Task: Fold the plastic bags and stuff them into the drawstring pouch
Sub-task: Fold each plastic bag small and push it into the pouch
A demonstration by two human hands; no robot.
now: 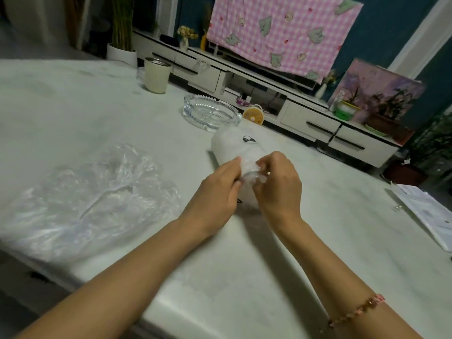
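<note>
There is only one camera. It sits on the person's head and looks forward and down. Both arms come in from the bottom edge, so the camera is close to the hands. The left hand [215,192] and the right hand [278,184] meet at the pouch [234,145], near the middle of the picture. The table [73,94] fills most of the view and looks tilted, higher on the left. The far cabinet [308,118] and the pink cloth [281,30] sit small along the top. The wide lens bends the edges.
</note>
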